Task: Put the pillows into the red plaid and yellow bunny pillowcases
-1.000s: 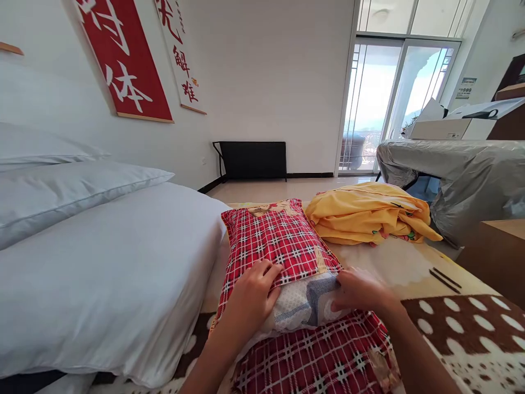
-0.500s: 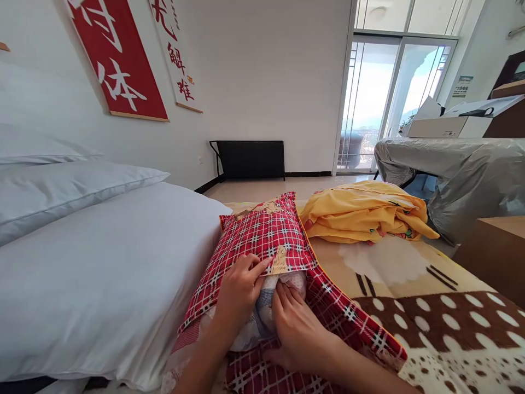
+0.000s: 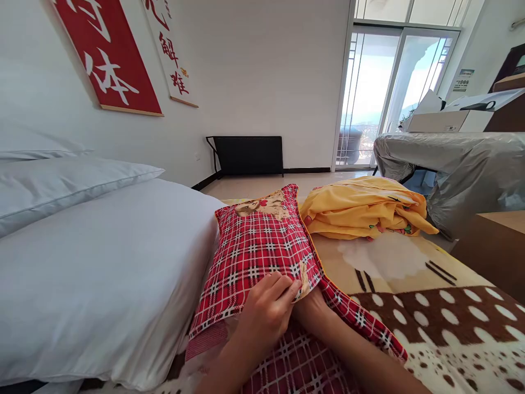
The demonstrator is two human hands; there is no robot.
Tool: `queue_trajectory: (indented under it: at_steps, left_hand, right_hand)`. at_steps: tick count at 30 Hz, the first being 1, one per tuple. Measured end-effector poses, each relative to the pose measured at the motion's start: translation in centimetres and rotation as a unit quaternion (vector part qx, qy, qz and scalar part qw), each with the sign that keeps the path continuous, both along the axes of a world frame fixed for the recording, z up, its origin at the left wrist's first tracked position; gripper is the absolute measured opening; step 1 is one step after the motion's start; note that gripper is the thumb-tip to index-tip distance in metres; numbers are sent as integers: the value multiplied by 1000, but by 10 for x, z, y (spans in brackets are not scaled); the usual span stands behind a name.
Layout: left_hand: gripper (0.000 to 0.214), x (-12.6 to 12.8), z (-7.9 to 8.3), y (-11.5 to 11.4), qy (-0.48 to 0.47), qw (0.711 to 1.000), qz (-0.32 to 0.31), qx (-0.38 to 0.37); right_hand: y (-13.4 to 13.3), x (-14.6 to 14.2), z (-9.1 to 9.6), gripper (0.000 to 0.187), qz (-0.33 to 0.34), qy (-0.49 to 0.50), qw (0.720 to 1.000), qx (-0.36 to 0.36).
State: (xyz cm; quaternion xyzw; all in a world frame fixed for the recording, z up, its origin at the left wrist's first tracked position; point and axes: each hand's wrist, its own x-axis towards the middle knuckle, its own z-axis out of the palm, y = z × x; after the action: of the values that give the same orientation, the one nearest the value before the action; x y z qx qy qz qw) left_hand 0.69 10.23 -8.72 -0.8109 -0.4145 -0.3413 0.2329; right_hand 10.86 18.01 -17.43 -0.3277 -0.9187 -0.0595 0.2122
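White duvet (image 3: 102,273), white pillow (image 3: 74,180), yellow bundled cloth (image 3: 365,210), red wall banner (image 3: 109,60), silver-covered sofa (image 3: 459,164), glass balcony doors (image 3: 381,93)

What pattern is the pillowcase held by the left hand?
The fabric pillowcase is red-and-white plaid, seen best in the head view.

The red banner (image 3: 109,54) reads 体; the white scroll (image 3: 169,54) shows 解.

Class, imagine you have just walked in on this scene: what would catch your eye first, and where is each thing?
The red checked pillowcase lies centre frame on the patterned blanket, the left hand pinching its open edge while the right forearm reaches inside it. Behind it to the right sits a crumpled yellow cloth, and a red banner with white characters hangs on the wall at upper left.
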Motion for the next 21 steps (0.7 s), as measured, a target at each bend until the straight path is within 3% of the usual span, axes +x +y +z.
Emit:
queue_trajectory:
  at_steps: [3, 8, 12, 14, 16, 19, 21]
  left_hand:
    - [21, -3, -1, 3, 24, 999, 28, -12]
    - [36, -30, 8, 6, 65, 986, 153, -33]
    - [33, -53, 20, -2, 36, 976, 211, -37]
    - [45, -57, 22, -8, 23, 971, 222, -82]
    - [71, -54, 19, -12, 23, 965, 229, -123]
    - [103, -41, 11, -13, 50, 957, 258, -122]
    - [104, -35, 8, -9, 65, 955, 268, -108]
  right_hand:
    - [2, 4, 7, 42, -20, -6, 1000, -20]
    - [9, 20, 36, 43, -85, 29, 993, -72]
    - [21, 38, 52, 30, -160, -1, 981, -112]
    - [28, 45, 55, 23, -194, 1, 974, -113]
    - [33, 51, 58, 22, -230, 5, 967, -113]
    - [37, 57, 65, 23, -268, 14, 957, -107]
    - [37, 60, 70, 23, -286, 23, 952, -104]
